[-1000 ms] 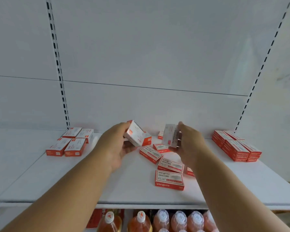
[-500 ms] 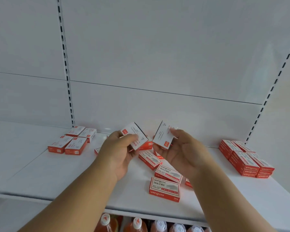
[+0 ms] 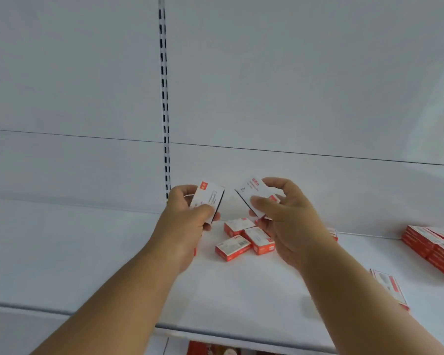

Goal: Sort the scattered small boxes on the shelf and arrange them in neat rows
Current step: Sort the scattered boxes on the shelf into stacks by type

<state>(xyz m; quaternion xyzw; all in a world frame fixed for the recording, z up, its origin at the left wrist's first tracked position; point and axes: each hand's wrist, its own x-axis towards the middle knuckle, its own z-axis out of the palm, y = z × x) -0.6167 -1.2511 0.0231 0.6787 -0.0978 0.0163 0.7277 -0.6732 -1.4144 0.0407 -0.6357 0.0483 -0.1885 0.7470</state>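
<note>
White shelf board (image 3: 113,252) spreads under my arms, with a tidy red stack (image 3: 431,245) at its far right and one stray box (image 3: 388,288) lying near it. Between my wrists sit three loose boxes (image 3: 249,239), askew and touching one another. My left hand (image 3: 187,221) pinches one small box (image 3: 207,201) by its edges, thumb across its white face; my right hand (image 3: 285,213) grips another box (image 3: 258,194), fingers curled over its top, thumb on the front. Both are tilted and held above the shelf. I judge I should turn both faces the same way, square their edges together, then set them down flush as a pair.
</note>
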